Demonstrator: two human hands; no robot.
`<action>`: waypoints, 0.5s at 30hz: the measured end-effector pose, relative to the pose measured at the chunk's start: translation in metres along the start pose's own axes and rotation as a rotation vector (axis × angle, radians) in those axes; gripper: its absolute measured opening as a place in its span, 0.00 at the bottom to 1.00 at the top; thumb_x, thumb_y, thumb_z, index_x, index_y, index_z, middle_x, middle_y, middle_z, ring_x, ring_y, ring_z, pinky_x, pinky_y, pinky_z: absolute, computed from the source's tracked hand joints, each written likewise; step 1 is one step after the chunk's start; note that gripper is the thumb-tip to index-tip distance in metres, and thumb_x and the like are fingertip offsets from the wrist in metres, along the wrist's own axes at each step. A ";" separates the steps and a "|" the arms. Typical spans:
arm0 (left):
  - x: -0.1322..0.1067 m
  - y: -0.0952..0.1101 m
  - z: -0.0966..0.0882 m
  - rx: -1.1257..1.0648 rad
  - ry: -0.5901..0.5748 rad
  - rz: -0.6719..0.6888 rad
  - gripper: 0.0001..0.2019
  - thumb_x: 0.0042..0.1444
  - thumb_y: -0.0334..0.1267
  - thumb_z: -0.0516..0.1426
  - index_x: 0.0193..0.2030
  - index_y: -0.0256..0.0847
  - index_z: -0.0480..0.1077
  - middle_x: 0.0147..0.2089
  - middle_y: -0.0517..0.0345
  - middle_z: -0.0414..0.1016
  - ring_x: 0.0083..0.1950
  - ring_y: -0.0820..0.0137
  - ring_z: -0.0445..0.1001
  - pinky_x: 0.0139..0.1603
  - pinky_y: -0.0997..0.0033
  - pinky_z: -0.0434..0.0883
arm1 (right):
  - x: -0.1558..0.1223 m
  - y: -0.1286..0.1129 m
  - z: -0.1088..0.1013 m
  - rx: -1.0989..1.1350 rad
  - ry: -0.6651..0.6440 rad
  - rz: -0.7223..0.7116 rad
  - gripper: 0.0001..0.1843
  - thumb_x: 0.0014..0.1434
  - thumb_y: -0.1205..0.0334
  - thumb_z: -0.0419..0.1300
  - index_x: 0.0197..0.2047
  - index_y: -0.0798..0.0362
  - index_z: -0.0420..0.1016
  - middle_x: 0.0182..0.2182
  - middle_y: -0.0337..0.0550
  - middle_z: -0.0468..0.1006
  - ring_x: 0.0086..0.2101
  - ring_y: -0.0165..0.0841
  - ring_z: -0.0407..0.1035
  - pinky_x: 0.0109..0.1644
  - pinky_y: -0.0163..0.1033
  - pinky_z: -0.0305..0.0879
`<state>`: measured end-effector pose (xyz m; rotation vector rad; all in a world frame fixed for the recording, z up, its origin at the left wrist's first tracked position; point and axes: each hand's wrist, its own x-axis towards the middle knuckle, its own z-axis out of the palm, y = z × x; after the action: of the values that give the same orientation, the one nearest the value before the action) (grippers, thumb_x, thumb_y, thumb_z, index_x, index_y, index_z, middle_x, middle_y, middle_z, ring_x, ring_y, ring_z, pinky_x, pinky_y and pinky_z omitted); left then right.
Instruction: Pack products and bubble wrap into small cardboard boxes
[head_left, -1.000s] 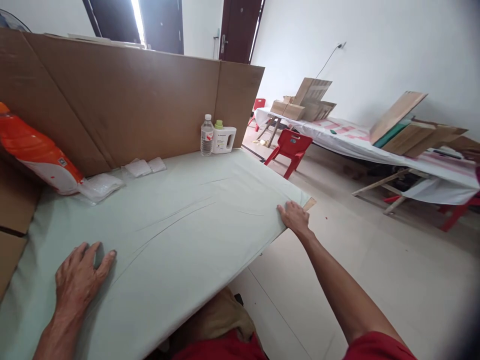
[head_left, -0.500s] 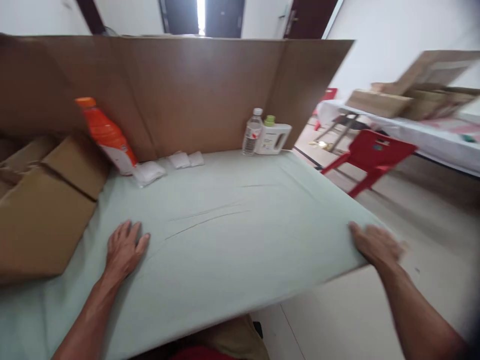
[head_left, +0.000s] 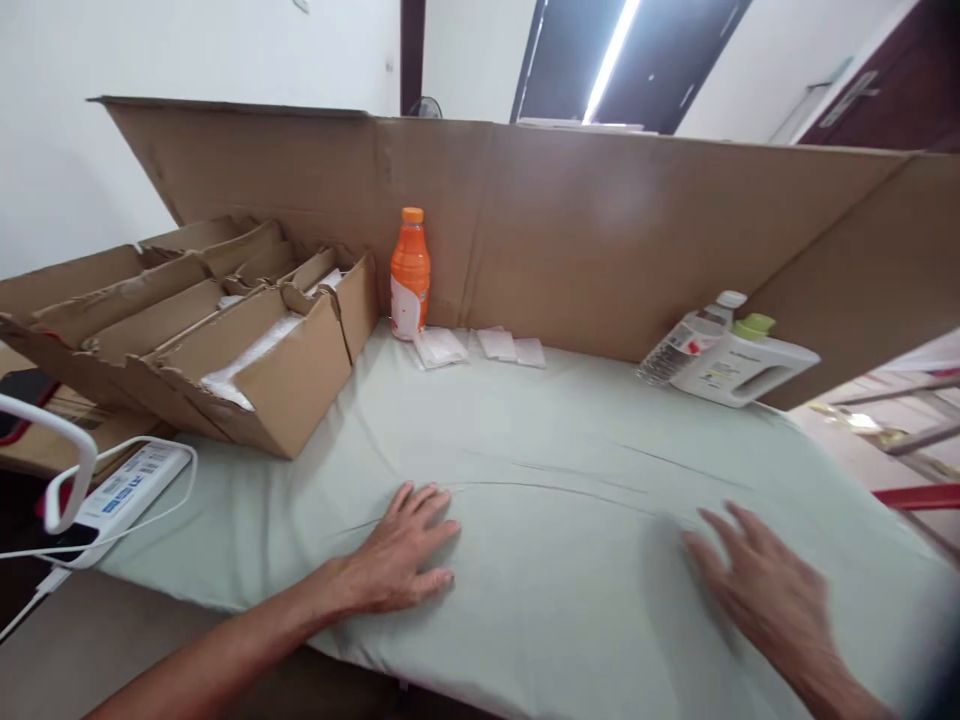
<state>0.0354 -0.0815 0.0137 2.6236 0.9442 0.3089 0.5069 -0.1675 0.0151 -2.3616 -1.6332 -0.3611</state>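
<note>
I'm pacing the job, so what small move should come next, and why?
Probably sweep the right hand lightly outward over the pale green cloth: a long crease runs between the hands, while the left hand lies spread on the fabric and could anchor it.

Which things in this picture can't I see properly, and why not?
All in the head view:
Right hand: blurred, so whether it touches the cloth is unclear.
Left palm: hidden beneath the left hand.
Bottoms of the cardboard box compartments: hidden by its walls.
White jug label: too small and blurred.
Red piece: cut off by the right edge.
</note>
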 end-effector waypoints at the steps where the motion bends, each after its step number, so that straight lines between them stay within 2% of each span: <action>1: 0.007 -0.008 -0.011 -0.017 0.022 -0.011 0.23 0.62 0.48 0.58 0.62 0.48 0.69 0.72 0.48 0.63 0.73 0.55 0.59 0.72 0.48 0.56 | 0.011 -0.034 0.005 0.032 -0.047 -0.109 0.24 0.59 0.43 0.48 0.51 0.38 0.78 0.64 0.56 0.67 0.64 0.52 0.60 0.60 0.63 0.61; 4: 0.043 -0.045 -0.041 -0.002 0.164 -0.121 0.19 0.62 0.43 0.56 0.59 0.44 0.72 0.69 0.47 0.67 0.69 0.57 0.64 0.70 0.53 0.61 | 0.049 -0.135 0.014 0.164 -0.177 -0.290 0.22 0.57 0.48 0.52 0.50 0.43 0.79 0.64 0.51 0.69 0.62 0.50 0.64 0.62 0.59 0.62; 7: 0.078 -0.085 -0.051 0.027 0.261 -0.237 0.19 0.62 0.40 0.55 0.58 0.40 0.72 0.66 0.42 0.67 0.68 0.54 0.64 0.68 0.49 0.62 | 0.097 -0.217 0.016 0.316 -0.305 -0.251 0.20 0.61 0.53 0.53 0.51 0.48 0.79 0.60 0.50 0.74 0.58 0.44 0.69 0.62 0.49 0.63; 10: 0.095 -0.109 -0.038 0.050 0.306 -0.307 0.16 0.61 0.39 0.56 0.55 0.39 0.72 0.63 0.41 0.69 0.67 0.52 0.64 0.67 0.48 0.62 | 0.154 -0.273 0.025 0.339 -0.347 -0.194 0.18 0.63 0.56 0.53 0.50 0.51 0.79 0.50 0.48 0.81 0.49 0.40 0.75 0.55 0.41 0.67; 13: 0.095 -0.116 -0.021 0.069 0.327 -0.313 0.16 0.61 0.41 0.56 0.54 0.39 0.72 0.64 0.42 0.68 0.68 0.52 0.62 0.69 0.48 0.59 | 0.212 -0.312 0.043 0.318 -0.368 -0.137 0.19 0.66 0.52 0.51 0.44 0.53 0.80 0.42 0.49 0.83 0.44 0.41 0.76 0.46 0.39 0.67; 15: 0.093 -0.115 -0.015 0.074 0.335 -0.313 0.16 0.61 0.42 0.56 0.54 0.40 0.71 0.63 0.43 0.68 0.68 0.52 0.62 0.70 0.49 0.58 | 0.246 -0.336 0.059 0.300 -0.372 -0.084 0.24 0.68 0.47 0.49 0.41 0.55 0.81 0.39 0.52 0.82 0.43 0.43 0.76 0.45 0.40 0.66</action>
<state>0.0351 0.0661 -0.0083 2.4783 1.4790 0.6553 0.2800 0.1826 0.0636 -2.2267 -1.7954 0.3099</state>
